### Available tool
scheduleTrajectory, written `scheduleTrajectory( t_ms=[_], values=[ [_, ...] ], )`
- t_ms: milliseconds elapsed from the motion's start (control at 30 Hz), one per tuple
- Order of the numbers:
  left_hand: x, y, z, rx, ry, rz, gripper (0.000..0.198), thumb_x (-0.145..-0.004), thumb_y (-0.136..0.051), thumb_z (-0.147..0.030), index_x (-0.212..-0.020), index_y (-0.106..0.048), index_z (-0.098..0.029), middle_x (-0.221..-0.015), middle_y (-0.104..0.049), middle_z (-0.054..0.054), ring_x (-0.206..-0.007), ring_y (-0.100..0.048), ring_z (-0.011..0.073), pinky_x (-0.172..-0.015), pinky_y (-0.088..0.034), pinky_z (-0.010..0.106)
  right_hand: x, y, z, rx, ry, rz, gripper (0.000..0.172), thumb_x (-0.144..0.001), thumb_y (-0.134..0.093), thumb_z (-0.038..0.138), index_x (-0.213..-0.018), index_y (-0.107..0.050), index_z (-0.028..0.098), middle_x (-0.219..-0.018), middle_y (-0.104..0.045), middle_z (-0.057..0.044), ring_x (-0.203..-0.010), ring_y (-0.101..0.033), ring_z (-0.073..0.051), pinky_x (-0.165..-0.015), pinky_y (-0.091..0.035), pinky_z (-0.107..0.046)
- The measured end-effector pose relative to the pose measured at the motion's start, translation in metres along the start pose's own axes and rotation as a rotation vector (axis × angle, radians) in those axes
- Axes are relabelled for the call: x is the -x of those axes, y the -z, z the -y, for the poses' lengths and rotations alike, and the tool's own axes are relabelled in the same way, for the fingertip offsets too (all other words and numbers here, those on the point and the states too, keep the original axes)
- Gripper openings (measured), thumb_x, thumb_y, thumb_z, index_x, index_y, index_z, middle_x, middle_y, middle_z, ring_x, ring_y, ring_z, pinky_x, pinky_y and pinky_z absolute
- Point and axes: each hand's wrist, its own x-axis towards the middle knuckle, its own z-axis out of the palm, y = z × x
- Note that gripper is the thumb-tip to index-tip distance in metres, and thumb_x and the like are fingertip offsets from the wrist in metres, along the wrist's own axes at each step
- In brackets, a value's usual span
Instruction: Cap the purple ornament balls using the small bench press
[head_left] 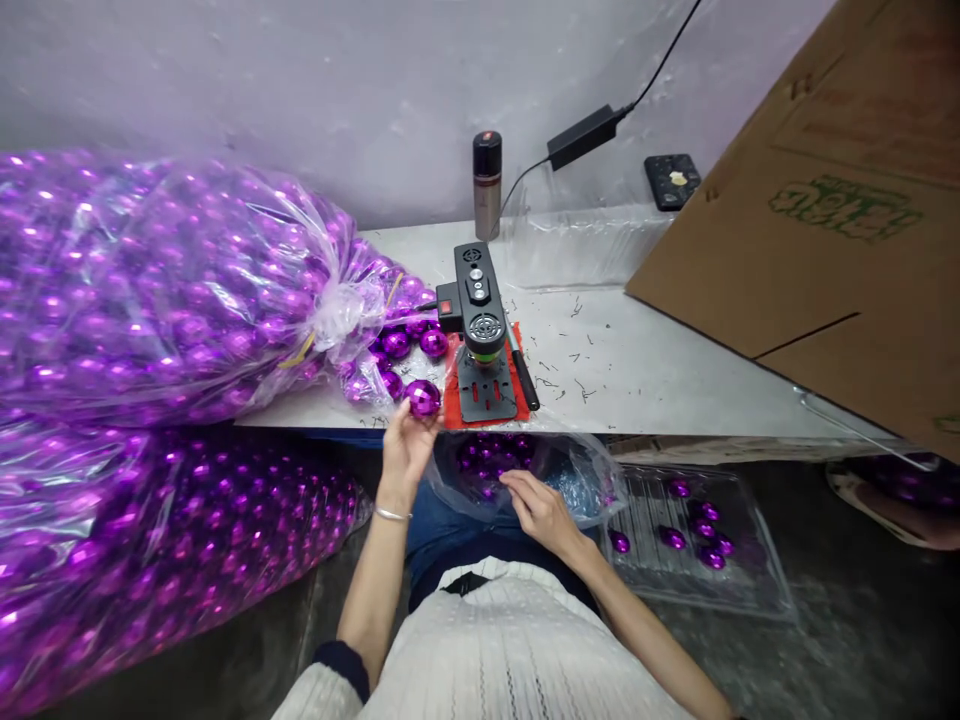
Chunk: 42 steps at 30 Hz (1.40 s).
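My left hand (pixel 406 450) grips a shiny purple faceted ball (pixel 422 398) at the table's front edge. Over my lap, my right hand (pixel 541 508) has its thumb and fingers drawn together; whatever they may hold is too small to make out. Below and around it lies an open clear plastic bag (pixel 592 490) with more purple balls (pixel 487 455) inside. Just beyond my hands stands a small black device (pixel 480 290) with buttons and vents, on a flat slotted base (pixel 487 390). Several loose purple balls (pixel 433 343) sit left of it.
Big clear sacks of purple balls (pixel 187 290) fill the left side. A cardboard box (pixel 795 240) leans in at right. On the table (pixel 600 370) are a black pen (pixel 525 380), a bottle (pixel 487 190) and scattered dark scraps. A clear tray (pixel 637 575) holding several balls lies lower right.
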Motion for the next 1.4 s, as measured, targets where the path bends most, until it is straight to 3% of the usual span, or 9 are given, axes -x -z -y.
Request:
scheduleTrajectory(
  t_ms=[133, 267, 367, 600, 967, 1133, 1267, 1333, 1400],
  values=[
    [0.001, -0.016, 0.036, 0.085, 0.139, -0.064, 0.029, -0.085, -0.076, -0.038, -0.103, -0.07, -0.015, -0.101, -0.077, 0.009, -0.088, -0.074, 0.0175, -0.08, -0.06, 0.027, -0.002, -0.001, 0.0, 0.017, 0.001, 0.019, 0.039, -0.096, -0.044, 0.008, -0.126, -0.063, 0.022, -0.108, -0.075, -0.01, -0.095, -0.076, -0.018, -0.082, -0.067, -0.031],
    [-0.018, -0.025, 0.057, -0.193, -0.057, -0.127, 0.049, -0.078, -0.084, -0.038, -0.121, -0.065, -0.022, -0.113, -0.075, 0.005, -0.103, -0.073, 0.0182, -0.093, -0.057, 0.029, -0.001, -0.004, 0.001, 0.036, -0.029, 0.031, 0.038, -0.095, -0.045, 0.008, -0.125, -0.064, 0.022, -0.107, -0.076, -0.009, -0.094, -0.077, -0.019, -0.082, -0.067, -0.031],
    [-0.033, -0.027, 0.064, -0.395, -0.209, -0.074, 0.064, -0.078, -0.083, -0.045, -0.132, -0.058, -0.022, -0.125, -0.072, 0.008, -0.117, -0.069, 0.021, -0.105, -0.052, 0.034, 0.001, -0.006, 0.001, 0.052, -0.041, 0.04, 0.037, -0.095, -0.045, 0.008, -0.124, -0.064, 0.021, -0.106, -0.076, -0.01, -0.093, -0.077, -0.019, -0.081, -0.067, -0.032],
    [-0.048, -0.026, 0.07, -0.874, -0.504, -0.019, 0.06, -0.082, -0.077, -0.051, -0.13, -0.06, -0.019, -0.134, -0.066, 0.014, -0.13, -0.061, 0.0293, -0.116, -0.045, 0.047, 0.001, -0.007, -0.001, 0.044, -0.045, 0.074, 0.036, -0.095, -0.045, 0.009, -0.123, -0.064, 0.021, -0.103, -0.076, -0.009, -0.092, -0.076, -0.019, -0.079, -0.067, -0.031],
    [-0.063, -0.023, 0.081, -1.115, -0.659, 0.133, 0.064, -0.08, -0.082, -0.044, -0.135, -0.061, -0.019, -0.131, -0.069, 0.015, -0.126, -0.065, 0.0306, -0.111, -0.051, 0.049, -0.004, 0.0, -0.006, 0.069, -0.054, 0.049, 0.038, -0.095, -0.045, 0.008, -0.124, -0.065, 0.022, -0.103, -0.077, -0.008, -0.093, -0.077, -0.019, -0.08, -0.067, -0.032],
    [-0.067, -0.018, 0.084, -1.128, -0.684, 0.183, 0.068, -0.08, -0.083, -0.046, -0.138, -0.059, -0.019, -0.134, -0.068, 0.016, -0.127, -0.065, 0.0306, -0.111, -0.052, 0.049, -0.032, 0.034, 0.004, 0.037, -0.005, -0.102, 0.041, -0.095, -0.049, 0.007, -0.13, -0.063, 0.022, -0.104, -0.077, -0.008, -0.094, -0.076, -0.017, -0.083, -0.066, -0.029],
    [-0.067, -0.017, 0.084, -1.14, -0.703, 0.201, 0.068, -0.082, -0.08, -0.048, -0.14, -0.057, -0.019, -0.134, -0.067, 0.017, -0.128, -0.064, 0.0306, -0.111, -0.051, 0.049, -0.075, 0.066, 0.008, 0.142, 0.053, -0.415, 0.048, -0.093, -0.059, 0.01, -0.139, -0.057, 0.024, -0.112, -0.075, -0.01, -0.099, -0.075, -0.021, -0.082, -0.067, -0.034],
    [-0.067, -0.018, 0.085, -1.13, -0.71, 0.212, 0.068, -0.084, -0.079, -0.049, -0.141, -0.056, -0.019, -0.134, -0.067, 0.017, -0.129, -0.063, 0.0305, -0.111, -0.051, 0.05, -0.1, 0.077, 0.008, 0.171, 0.11, -0.532, 0.058, -0.092, -0.064, 0.017, -0.147, -0.048, 0.024, -0.127, -0.068, -0.013, -0.092, -0.074, -0.02, -0.075, -0.067, -0.033],
    [-0.066, -0.019, 0.086, -1.112, -0.714, 0.224, 0.068, -0.085, -0.077, -0.05, -0.141, -0.056, -0.019, -0.135, -0.066, 0.017, -0.129, -0.062, 0.0306, -0.111, -0.05, 0.05, -0.123, 0.082, 0.01, 0.167, 0.204, -0.544, 0.066, -0.09, -0.071, 0.027, -0.149, -0.043, 0.026, -0.136, -0.062, -0.015, -0.096, -0.073, -0.021, -0.076, -0.067, -0.036]
  ],
)
